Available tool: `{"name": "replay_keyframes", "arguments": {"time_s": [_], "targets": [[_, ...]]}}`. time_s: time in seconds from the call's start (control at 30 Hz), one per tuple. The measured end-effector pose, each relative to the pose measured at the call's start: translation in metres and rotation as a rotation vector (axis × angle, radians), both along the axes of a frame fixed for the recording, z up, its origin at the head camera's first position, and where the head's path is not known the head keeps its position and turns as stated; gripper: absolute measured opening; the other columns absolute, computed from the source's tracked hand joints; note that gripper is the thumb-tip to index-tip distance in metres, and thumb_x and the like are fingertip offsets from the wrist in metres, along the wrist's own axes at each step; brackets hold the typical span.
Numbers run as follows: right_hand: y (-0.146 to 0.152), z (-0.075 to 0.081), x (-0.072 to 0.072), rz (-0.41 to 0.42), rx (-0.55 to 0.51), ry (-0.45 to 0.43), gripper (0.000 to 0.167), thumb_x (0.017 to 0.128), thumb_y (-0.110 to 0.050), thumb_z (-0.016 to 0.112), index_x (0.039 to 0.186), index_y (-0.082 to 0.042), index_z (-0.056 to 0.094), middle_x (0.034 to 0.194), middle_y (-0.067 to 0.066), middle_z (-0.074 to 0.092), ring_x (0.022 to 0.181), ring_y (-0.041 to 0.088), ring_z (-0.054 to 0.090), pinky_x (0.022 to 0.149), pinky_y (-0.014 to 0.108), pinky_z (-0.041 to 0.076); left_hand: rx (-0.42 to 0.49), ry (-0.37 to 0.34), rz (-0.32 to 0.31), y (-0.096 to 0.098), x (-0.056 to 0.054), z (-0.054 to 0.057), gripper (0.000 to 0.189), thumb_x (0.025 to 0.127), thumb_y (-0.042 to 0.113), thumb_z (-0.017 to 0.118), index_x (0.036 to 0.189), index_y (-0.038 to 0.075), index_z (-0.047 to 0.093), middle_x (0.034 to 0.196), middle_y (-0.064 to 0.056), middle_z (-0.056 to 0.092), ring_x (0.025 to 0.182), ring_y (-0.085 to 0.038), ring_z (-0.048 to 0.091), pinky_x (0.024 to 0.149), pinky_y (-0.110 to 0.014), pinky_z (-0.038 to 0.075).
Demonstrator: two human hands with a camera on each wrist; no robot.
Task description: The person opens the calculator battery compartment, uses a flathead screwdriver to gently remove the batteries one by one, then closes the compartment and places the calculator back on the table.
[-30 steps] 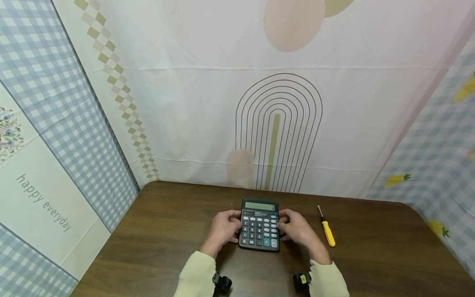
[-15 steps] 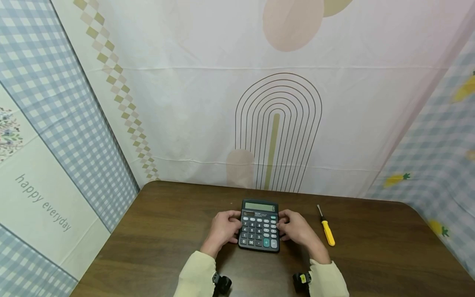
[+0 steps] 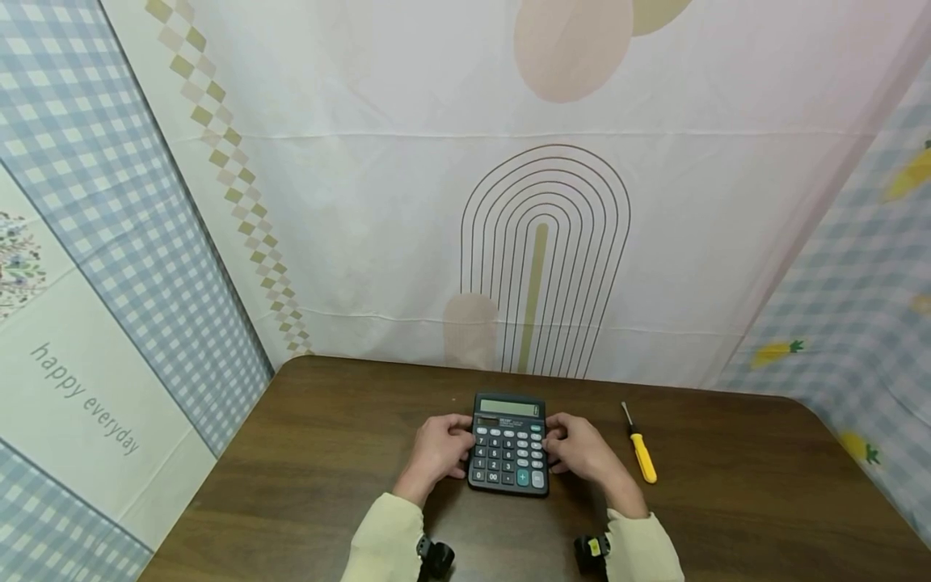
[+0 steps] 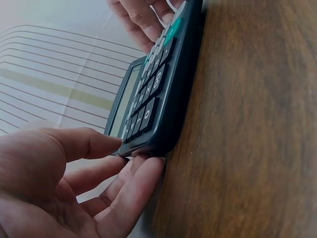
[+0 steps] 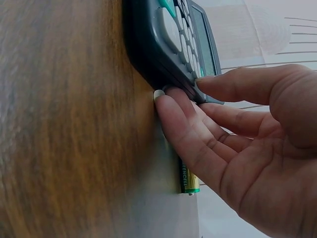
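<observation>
A dark calculator (image 3: 507, 444) lies face up at the middle of the table, its display showing a 0 and its grey and green keys facing up. My left hand (image 3: 440, 446) grips its left side, thumb at the top edge and fingers against the side and lower edge. On the opposite side my right hand (image 3: 576, 444) holds it the same way. In the right wrist view, a small green and gold battery (image 5: 189, 179) shows behind my right fingers, partly covered by them. The far fingers of the right hand also appear in the left wrist view.
A screwdriver (image 3: 640, 444) with a yellow handle lies to the right of my right hand. The brown wooden table (image 3: 349, 420) ends at a white patterned cloth (image 3: 364, 226) behind. A black wrist camera (image 3: 436, 558) sits on the left sleeve, another on the right.
</observation>
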State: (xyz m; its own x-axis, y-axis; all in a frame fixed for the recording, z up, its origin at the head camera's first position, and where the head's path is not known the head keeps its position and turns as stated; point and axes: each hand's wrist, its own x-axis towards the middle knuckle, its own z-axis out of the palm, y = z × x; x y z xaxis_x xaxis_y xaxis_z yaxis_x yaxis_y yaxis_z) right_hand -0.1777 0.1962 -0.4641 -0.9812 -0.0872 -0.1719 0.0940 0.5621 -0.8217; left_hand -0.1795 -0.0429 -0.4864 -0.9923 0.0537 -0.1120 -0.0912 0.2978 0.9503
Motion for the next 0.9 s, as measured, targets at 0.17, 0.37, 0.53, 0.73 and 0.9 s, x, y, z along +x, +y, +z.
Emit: {"name": "replay_keyframes", "arguments": {"time_s": [0.17,0.37,0.53,0.73,0.9], "targets": [[0.000,0.001,0.000,-0.001,0.010,-0.005,0.035,0.102,0.005,0.061,0.135,0.015,0.057,0.099,0.014,0.064,0.081,0.024,0.068,0.068,0.040,0.063,-0.025,-0.001,0.001,0.001,0.000,0.000,0.035,0.096,0.004,0.069,0.130,-0.002,0.072,0.090,-0.005,0.072,0.067,-0.017,0.066,0.051,-0.033,0.058],[0.000,0.000,0.001,-0.012,-0.020,-0.003,0.036,0.102,0.004,0.062,0.135,0.015,0.057,0.099,0.014,0.065,0.079,0.024,0.068,0.066,0.041,0.063,-0.052,0.012,0.020,0.001,-0.001,0.000,0.036,0.096,0.007,0.070,0.131,0.000,0.072,0.089,-0.004,0.071,0.068,-0.017,0.066,0.051,-0.032,0.057],[-0.002,0.000,0.000,-0.022,-0.041,-0.001,0.038,0.103,0.001,0.063,0.137,0.014,0.056,0.100,0.014,0.067,0.080,0.024,0.069,0.065,0.042,0.063,-0.081,0.037,0.037,-0.002,-0.003,0.001,0.038,0.096,0.009,0.070,0.133,0.003,0.072,0.091,-0.004,0.071,0.070,-0.017,0.066,0.051,-0.031,0.057],[-0.004,0.002,0.001,-0.096,-0.038,0.033,0.034,0.105,-0.003,0.061,0.136,0.010,0.059,0.099,0.015,0.066,0.076,0.024,0.068,0.061,0.039,0.063,-0.229,0.146,0.089,-0.001,0.001,0.005,0.038,0.095,0.015,0.072,0.133,0.009,0.074,0.103,-0.005,0.076,0.090,-0.021,0.071,0.074,-0.042,0.058],[-0.008,0.004,0.004,-0.131,0.056,0.180,0.029,0.105,-0.008,0.063,0.130,0.007,0.066,0.099,0.013,0.067,0.080,0.024,0.065,0.068,0.040,0.061,-0.296,0.249,0.081,0.003,0.008,0.012,0.042,0.096,0.017,0.074,0.137,0.010,0.071,0.121,-0.010,0.074,0.111,-0.029,0.071,0.095,-0.055,0.054]]}}
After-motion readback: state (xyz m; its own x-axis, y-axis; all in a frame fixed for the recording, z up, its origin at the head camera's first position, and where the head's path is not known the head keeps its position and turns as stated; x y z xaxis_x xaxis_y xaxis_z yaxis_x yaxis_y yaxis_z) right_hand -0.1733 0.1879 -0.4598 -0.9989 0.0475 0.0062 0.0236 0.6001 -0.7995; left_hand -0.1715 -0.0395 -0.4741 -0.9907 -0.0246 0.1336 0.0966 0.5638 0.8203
